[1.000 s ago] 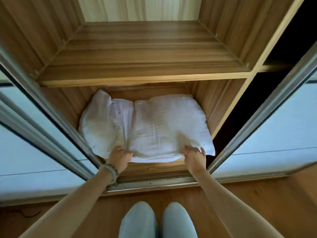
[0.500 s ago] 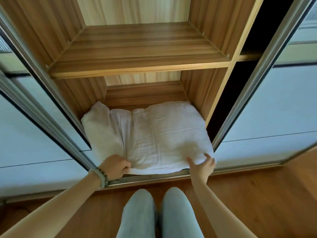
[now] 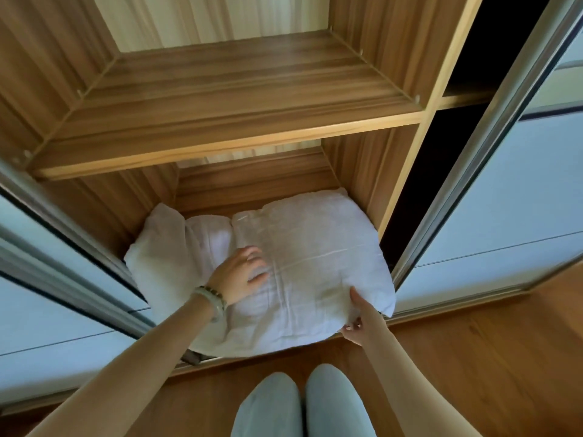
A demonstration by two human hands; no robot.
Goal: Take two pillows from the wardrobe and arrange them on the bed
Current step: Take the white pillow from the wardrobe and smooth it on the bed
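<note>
wardrobe (image 3: 239,89) — doors slid aside | top pillow (image 3: 315,263) in bottom compartment, front edge past the track, overlapping lower pillow (image 3: 157,247) at left | left hand (image 3: 238,275) flat on top pillow, fingers relaxed | right hand (image 3: 359,323) pinching its front-right corner — 2 hands apart

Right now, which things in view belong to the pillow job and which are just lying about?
In the job:
- top pillow, front corner pinched by right hand, left hand resting on top
- second pillow, at its left, apparently partly under it
- wardrobe holding both

Just there:
- upper shelf
- sliding door
- wooden floor
- bracelet
</note>
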